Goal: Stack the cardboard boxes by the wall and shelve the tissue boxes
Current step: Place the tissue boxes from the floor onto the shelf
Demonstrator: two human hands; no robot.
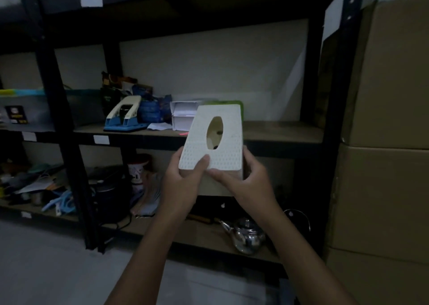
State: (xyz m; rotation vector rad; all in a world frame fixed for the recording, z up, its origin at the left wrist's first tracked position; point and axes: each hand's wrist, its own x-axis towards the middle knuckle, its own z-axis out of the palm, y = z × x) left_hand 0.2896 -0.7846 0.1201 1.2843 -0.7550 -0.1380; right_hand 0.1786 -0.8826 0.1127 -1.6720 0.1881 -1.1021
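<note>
**Tissue box held up before the middle shelf**

A dim storeroom: a black metal rack [69, 128] stands against a pale wall over a grey floor [46, 265]. Its middle shelf [278, 131] carries a blue-and-cream hole punch [124, 116], blue packets [151, 109] and small white cartons [183, 115], with bare board to the right. On the lower shelf sit a shiny metal kettle [248, 237] and mixed clutter. Stacked cardboard boxes [383, 142] rise at the right, beside the rack.

The white perforated tissue box [222, 140], oval slot facing the camera, is tilted back in front of the middle shelf's edge. Both hands clasp its near end: left hand [183, 184] with thumb on the top face, right hand [250, 184] wrapped round the lower right corner, each grip closed on it.
</note>
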